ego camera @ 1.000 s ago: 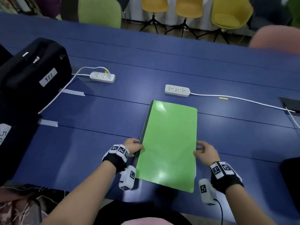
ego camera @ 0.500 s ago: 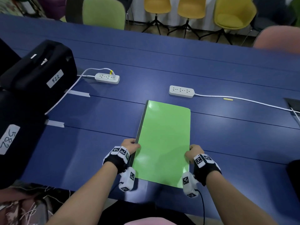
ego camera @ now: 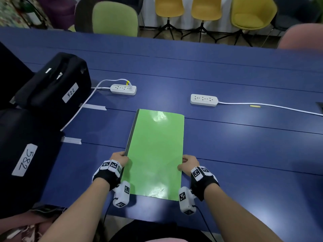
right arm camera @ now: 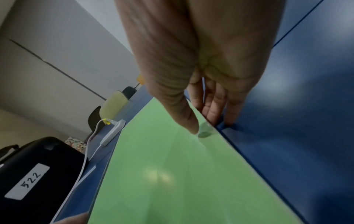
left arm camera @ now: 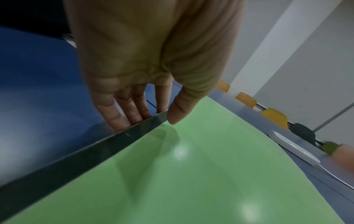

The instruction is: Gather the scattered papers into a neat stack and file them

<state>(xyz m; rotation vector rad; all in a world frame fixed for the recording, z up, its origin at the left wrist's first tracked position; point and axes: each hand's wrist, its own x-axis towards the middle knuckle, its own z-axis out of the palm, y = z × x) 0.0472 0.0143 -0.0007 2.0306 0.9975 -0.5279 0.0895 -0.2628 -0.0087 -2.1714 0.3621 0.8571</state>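
Note:
A green folder [ego camera: 155,154] with a dark spine lies shut on the blue table [ego camera: 244,145], its long side running away from me. My left hand [ego camera: 118,158] pinches the spine edge near the front: in the left wrist view the thumb lies on the green cover [left arm camera: 191,174] and the fingers [left arm camera: 122,121] reach down behind the spine. My right hand [ego camera: 189,163] pinches the opposite edge, with the thumb [right arm camera: 184,121] on the cover [right arm camera: 172,174] and the fingers tucked at the edge. No loose papers show.
Two black bags labelled 522 [ego camera: 56,88] and 582 [ego camera: 22,154] crowd the table's left side. Two white power strips [ego camera: 123,89] [ego camera: 204,100] with cables lie beyond the folder. Tape strips [ego camera: 93,107] mark the table. Chairs [ego camera: 115,18] stand past the far edge.
The folder has turned to lie straighter in front of me. My right hand slid in and back along its right edge; the left hand kept its hold on the spine.

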